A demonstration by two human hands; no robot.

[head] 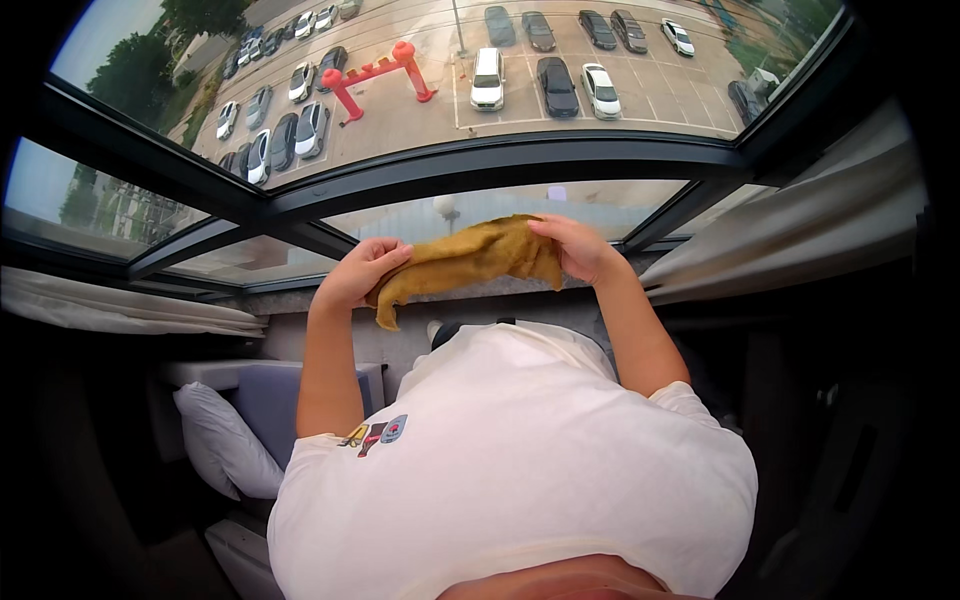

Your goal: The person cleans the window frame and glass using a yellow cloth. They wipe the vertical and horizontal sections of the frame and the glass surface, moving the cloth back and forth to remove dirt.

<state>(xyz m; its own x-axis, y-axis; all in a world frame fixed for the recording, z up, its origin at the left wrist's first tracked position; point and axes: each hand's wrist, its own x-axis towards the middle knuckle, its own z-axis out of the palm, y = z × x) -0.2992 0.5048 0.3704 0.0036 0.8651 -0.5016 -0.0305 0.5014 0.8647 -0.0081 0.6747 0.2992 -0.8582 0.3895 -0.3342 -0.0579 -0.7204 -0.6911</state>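
A mustard-brown cloth is stretched between my two hands in front of the window, creased along its length. My left hand pinches its left end between thumb and fingers, and a loose corner hangs below. On the other side my right hand grips the upper right end, its fingers partly hidden behind the fabric. Behind the cloth lies a lower window pane, with the dark window frame above it. The cloth hides part of the pane and the sill.
A stone-like window sill runs below the panes. Pale curtains hang at the left and right. Behind on the left is a seat with a blue-grey cushion and a white pillow. Outside, far below, cars stand in a parking lot.
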